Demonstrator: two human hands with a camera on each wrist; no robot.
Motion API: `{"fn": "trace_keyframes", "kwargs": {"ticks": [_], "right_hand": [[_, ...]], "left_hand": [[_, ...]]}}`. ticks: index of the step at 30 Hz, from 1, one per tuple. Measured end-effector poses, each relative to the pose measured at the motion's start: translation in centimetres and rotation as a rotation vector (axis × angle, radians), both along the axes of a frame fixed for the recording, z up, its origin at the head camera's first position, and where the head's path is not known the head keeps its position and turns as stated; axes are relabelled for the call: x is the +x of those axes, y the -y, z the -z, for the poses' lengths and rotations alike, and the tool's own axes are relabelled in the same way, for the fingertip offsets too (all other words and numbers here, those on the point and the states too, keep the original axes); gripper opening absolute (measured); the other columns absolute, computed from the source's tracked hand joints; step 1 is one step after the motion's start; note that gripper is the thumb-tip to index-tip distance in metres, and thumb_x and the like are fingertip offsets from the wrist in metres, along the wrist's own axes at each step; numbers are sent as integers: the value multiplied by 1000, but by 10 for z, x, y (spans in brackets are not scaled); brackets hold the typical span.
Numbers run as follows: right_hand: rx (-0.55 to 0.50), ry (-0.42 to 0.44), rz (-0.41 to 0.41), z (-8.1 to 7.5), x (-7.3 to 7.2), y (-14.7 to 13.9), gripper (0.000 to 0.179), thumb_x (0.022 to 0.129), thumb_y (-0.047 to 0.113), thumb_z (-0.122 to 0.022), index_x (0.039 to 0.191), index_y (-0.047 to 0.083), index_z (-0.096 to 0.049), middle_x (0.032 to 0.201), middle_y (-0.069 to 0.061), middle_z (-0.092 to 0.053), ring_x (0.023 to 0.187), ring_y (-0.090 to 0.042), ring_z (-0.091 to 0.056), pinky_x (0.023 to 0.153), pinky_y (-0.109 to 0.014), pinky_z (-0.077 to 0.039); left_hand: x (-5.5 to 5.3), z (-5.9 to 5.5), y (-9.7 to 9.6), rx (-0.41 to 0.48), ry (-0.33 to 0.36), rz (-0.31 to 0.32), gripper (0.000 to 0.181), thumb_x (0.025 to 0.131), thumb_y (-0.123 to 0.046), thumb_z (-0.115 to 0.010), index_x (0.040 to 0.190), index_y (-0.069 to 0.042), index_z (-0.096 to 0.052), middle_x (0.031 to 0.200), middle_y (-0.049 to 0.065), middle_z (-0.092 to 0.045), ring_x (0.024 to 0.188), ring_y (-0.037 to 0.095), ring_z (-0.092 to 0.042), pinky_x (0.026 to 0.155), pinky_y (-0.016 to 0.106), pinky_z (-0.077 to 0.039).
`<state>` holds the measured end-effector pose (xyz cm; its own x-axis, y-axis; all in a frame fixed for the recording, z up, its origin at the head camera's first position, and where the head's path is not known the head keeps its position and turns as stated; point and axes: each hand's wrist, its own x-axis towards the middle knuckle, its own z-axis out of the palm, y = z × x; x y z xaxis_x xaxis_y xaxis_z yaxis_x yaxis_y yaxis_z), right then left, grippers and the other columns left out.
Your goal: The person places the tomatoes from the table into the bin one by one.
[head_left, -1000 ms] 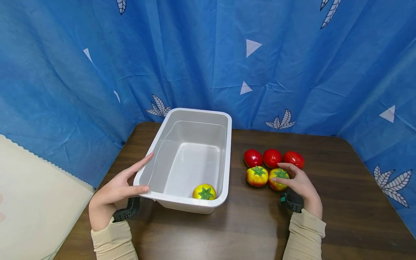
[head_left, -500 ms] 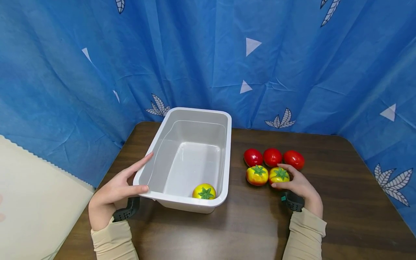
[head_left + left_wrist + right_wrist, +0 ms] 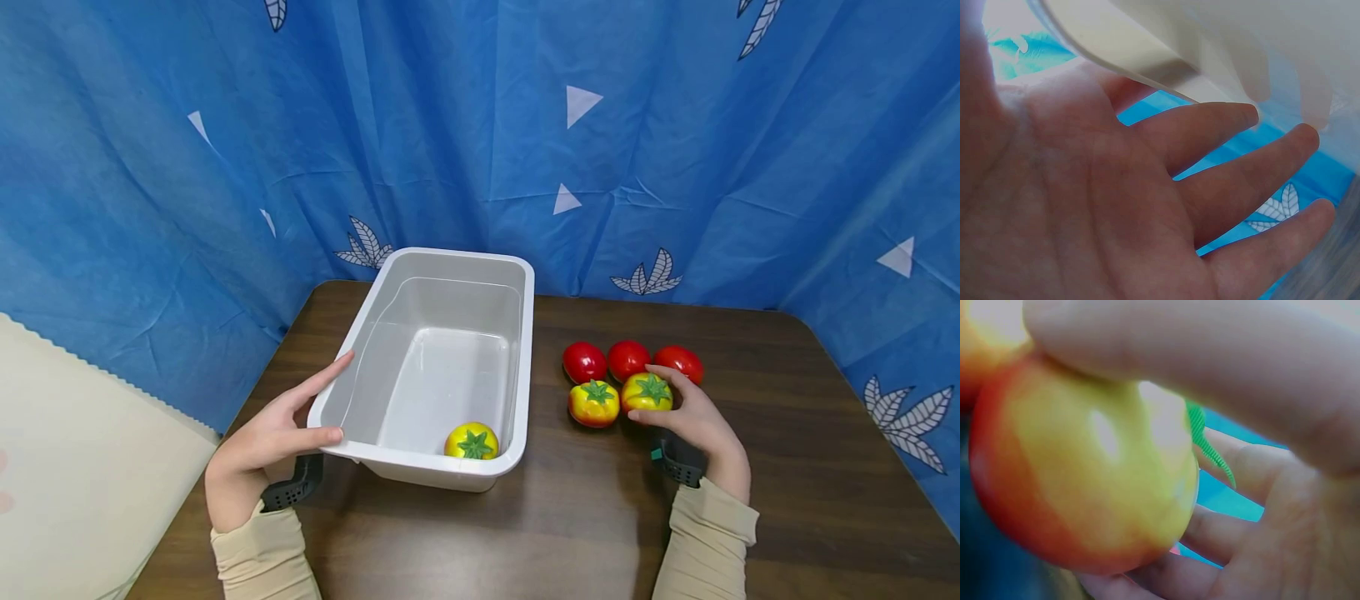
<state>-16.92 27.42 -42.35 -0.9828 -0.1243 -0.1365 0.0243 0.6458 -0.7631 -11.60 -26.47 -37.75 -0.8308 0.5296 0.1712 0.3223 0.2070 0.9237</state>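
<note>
In the head view my right hand (image 3: 697, 417) pinches a yellow-and-red toy tomato (image 3: 651, 387) between thumb and fingers. The right wrist view shows that tomato (image 3: 1085, 462) close up, its green leafy top toward the palm. Beside it lies a second yellow toy tomato (image 3: 594, 404). My left hand (image 3: 281, 429) rests at the near left corner of a light grey plastic bin (image 3: 525, 333), thumb and index finger over the rim. Its other fingers (image 3: 1254, 181) are straight and spread along the bin's outside in the left wrist view. Another toy tomato (image 3: 472, 440) sits inside the bin.
Behind the yellow tomatoes, shiny red oval toy fruits stand in a row: left (image 3: 584, 362), middle (image 3: 628, 360) and right (image 3: 678, 362). A blue curtain (image 3: 465, 125) hangs behind the brown wooden table (image 3: 555, 533). White cloth (image 3: 82, 467) is at the left.
My right hand's fingers have closed on the tomato, which has risen slightly and shifted a little away from its yellow neighbour. The left hand and bin look unmoved.
</note>
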Motion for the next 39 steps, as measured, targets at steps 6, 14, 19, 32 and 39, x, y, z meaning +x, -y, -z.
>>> {"fn": "trace_keyframes", "kwargs": {"ticks": [6,14,19,32,39], "right_hand": [[-9,-53,12,-13,3,6,86,79,38,-75,145,6,-29,135,-26,-34,116,-44,-36,86,-56,-44],[-52,-104,30,-27,6,19,90,80,37,-73,147,7,-22,138,-25,-31,117,-43,-37,90,-56,-42],[-61,-135,46,-36,10,29,88,81,37,-73,145,5,-22,135,-24,-34,115,-41,-41,90,-49,-45],[-138,-230,16,-50,14,50,79,82,32,-73,146,15,-29,131,-16,-43,113,-33,-46,75,-16,-46],[-195,-288,14,-52,13,59,76,83,27,-73,146,18,-32,131,-15,-44,111,-32,-49,75,-13,-46]], "left_hand": [[0,0,0,-9,-3,-5,85,82,10,-62,151,-11,-17,138,20,-25,104,21,-46,74,33,-51],[0,0,0,-11,8,-11,85,83,10,-62,151,-12,-17,139,19,-24,105,22,-45,75,33,-51],[0,0,0,-16,1,-14,85,82,9,-62,151,-12,-17,140,19,-24,105,22,-45,74,33,-51],[-1,0,0,-7,-1,-5,85,82,11,-62,151,-11,-17,139,19,-24,105,22,-45,75,33,-51],[-1,-1,0,-6,-1,-6,85,82,11,-61,151,-11,-16,141,19,-22,105,21,-45,74,32,-51]]}}
